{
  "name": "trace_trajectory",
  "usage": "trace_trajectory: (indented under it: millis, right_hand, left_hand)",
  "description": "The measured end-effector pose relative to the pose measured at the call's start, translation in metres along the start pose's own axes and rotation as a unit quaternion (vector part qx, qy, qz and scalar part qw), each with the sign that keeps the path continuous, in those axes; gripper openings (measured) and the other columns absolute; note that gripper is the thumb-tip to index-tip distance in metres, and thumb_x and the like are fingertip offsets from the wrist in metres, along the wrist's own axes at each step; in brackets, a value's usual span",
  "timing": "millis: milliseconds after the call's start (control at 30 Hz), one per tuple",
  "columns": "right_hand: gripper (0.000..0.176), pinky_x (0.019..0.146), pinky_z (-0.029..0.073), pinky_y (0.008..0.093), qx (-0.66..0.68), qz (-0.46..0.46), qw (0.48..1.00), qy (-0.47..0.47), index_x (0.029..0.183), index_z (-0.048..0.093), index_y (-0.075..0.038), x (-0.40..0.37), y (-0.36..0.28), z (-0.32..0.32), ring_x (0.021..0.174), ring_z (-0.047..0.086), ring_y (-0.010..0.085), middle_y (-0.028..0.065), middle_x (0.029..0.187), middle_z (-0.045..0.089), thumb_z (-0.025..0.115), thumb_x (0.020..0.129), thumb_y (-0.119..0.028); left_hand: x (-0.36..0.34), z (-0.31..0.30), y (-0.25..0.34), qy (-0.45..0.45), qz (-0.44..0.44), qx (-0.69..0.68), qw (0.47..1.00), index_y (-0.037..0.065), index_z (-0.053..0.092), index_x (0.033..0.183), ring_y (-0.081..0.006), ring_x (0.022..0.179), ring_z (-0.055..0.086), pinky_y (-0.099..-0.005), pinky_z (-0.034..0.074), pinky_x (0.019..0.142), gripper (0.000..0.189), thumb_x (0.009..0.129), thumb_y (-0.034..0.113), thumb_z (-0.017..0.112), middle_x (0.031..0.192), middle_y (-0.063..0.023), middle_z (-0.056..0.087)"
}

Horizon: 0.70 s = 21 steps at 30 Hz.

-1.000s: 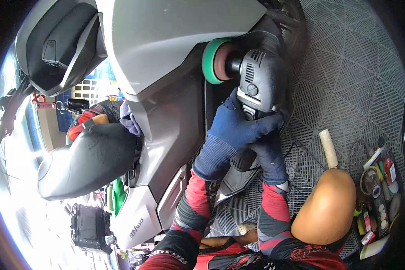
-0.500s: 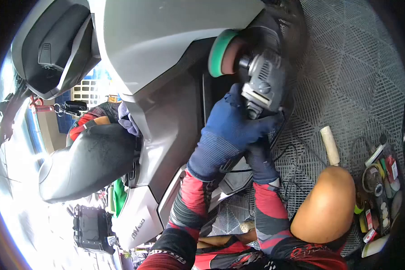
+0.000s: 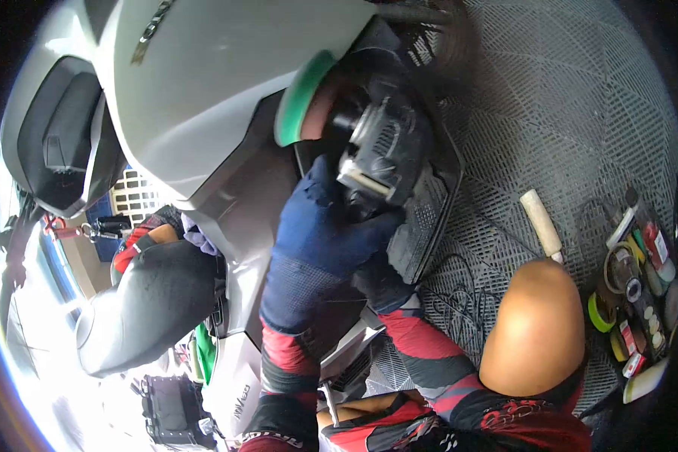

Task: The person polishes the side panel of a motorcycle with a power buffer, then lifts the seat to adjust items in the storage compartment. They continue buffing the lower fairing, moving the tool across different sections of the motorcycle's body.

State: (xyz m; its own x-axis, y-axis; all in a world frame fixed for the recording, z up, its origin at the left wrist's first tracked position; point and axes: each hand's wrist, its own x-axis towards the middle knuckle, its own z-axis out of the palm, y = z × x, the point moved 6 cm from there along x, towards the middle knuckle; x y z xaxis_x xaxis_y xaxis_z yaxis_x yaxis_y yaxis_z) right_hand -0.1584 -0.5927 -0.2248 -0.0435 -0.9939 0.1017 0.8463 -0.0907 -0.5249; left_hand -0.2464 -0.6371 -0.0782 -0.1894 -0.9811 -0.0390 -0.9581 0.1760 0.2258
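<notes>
A dark grey polisher [image 3: 388, 147] with a round green-rimmed pad [image 3: 306, 98] is held by both my hands, blurred by motion. Its pad rests at the lower edge of the motor scooter's silver body panel [image 3: 226, 83], beside the black trim. My left hand [image 3: 309, 237], in a blue knit glove, is closed around the rear part of the polisher. Lower down and partly behind it, my right hand [image 3: 384, 282] in a dark glove grips the tool's handle, its fingers mostly hidden.
The scooter's black seat [image 3: 158, 305] is at left. A cable [image 3: 459, 297] lies coiled on the grey slatted floor [image 3: 535, 113]. A pale roller-shaped stick [image 3: 541, 224] lies near my knee [image 3: 533, 331]. At right are tape rolls [image 3: 618, 271] and several small bottles. Another person's arm [image 3: 154, 239] shows beyond the seat.
Both hands and the polisher have moved left in view, with the pad farther along the panel's lower edge. The view itself has shifted, showing more of the panel and cable.
</notes>
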Motion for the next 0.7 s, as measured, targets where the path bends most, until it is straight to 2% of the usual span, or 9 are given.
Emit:
trace_trajectory:
  millis: [33,67,133,233,333,567,633,700]
  right_hand:
    - [0.056,0.109,0.035,0.0416,-0.006,0.000,1.000,-0.004,0.141,0.036,-0.002,-0.002,-0.001,0.004,0.129,0.044,0.0314,0.0185,0.137,0.048,0.059,0.094,-0.021]
    - [0.056,0.109,0.035,0.0416,-0.010,-0.001,1.000,-0.007,0.141,0.036,-0.002,-0.004,-0.002,0.008,0.129,0.044,0.0314,0.0185,0.137,0.048,0.059,0.094,-0.021]
    - [0.055,0.109,0.035,0.0417,-0.012,-0.004,1.000,-0.012,0.141,0.036,-0.002,-0.008,-0.003,0.015,0.129,0.044,0.0314,0.0185,0.137,0.048,0.059,0.094,-0.020]
    - [0.055,0.109,0.035,0.0418,-0.008,-0.006,1.000,-0.011,0.141,0.037,-0.003,-0.011,-0.005,0.020,0.129,0.044,0.0314,0.0184,0.137,0.048,0.060,0.094,-0.020]
    - [0.055,0.109,0.035,0.0419,0.000,-0.009,1.000,-0.013,0.141,0.037,-0.003,-0.012,-0.008,0.024,0.129,0.044,0.0315,0.0184,0.136,0.048,0.060,0.094,-0.020]
    - [0.055,0.109,0.034,0.0422,0.016,-0.014,1.000,-0.004,0.141,0.038,-0.003,-0.012,-0.011,0.026,0.129,0.044,0.0316,0.0182,0.136,0.049,0.060,0.093,-0.020]
    - [0.055,0.109,0.034,0.0422,0.020,-0.012,1.000,-0.004,0.141,0.038,-0.003,-0.013,-0.014,0.026,0.129,0.044,0.0316,0.0182,0.136,0.049,0.060,0.093,-0.020]
    - [0.055,0.109,0.034,0.0423,0.021,-0.011,1.000,-0.006,0.140,0.038,-0.003,-0.013,-0.017,0.025,0.129,0.044,0.0316,0.0181,0.135,0.049,0.060,0.093,-0.020]
  left_hand:
    - [-0.003,-0.002,0.000,0.004,-0.001,-0.013,1.000,0.000,0.054,0.117,-0.0343,0.095,0.067,-0.0392,0.052,0.078,0.063,0.068,0.027,0.082,0.100,-0.0189,0.066]
    - [-0.004,-0.006,0.004,-0.014,-0.009,0.042,0.999,0.001,0.051,0.124,-0.0331,0.095,0.067,-0.0389,0.053,0.079,0.069,0.068,0.027,0.082,0.104,-0.0194,0.067]
    - [-0.005,-0.007,0.005,-0.034,-0.054,0.017,0.998,0.004,0.045,0.134,-0.0328,0.095,0.068,-0.0392,0.053,0.080,0.079,0.067,0.026,0.082,0.108,-0.0194,0.067]
    - [-0.001,-0.007,-0.003,-0.076,-0.078,0.067,0.992,0.006,0.037,0.142,-0.0322,0.096,0.069,-0.0387,0.054,0.080,0.087,0.069,0.025,0.081,0.110,-0.0196,0.067]
    - [0.001,-0.007,-0.004,-0.074,-0.046,0.107,0.990,0.006,0.033,0.145,-0.0325,0.095,0.069,-0.0385,0.053,0.079,0.089,0.071,0.026,0.079,0.109,-0.0194,0.068]
    - [0.003,-0.004,-0.010,-0.089,-0.085,0.100,0.987,0.007,0.029,0.147,-0.0343,0.098,0.068,-0.0410,0.053,0.080,0.092,0.072,0.027,0.078,0.110,-0.0207,0.068]
    - [0.003,-0.005,-0.010,-0.084,-0.040,0.129,0.987,0.004,0.053,0.125,-0.0177,0.093,0.065,-0.0334,0.051,0.085,0.057,0.074,0.016,0.076,0.107,-0.0106,0.069]
    - [0.004,-0.003,-0.005,-0.080,-0.056,0.118,0.988,0.004,0.053,0.125,-0.0173,0.094,0.065,-0.0334,0.051,0.085,0.056,0.075,0.016,0.076,0.107,-0.0106,0.069]
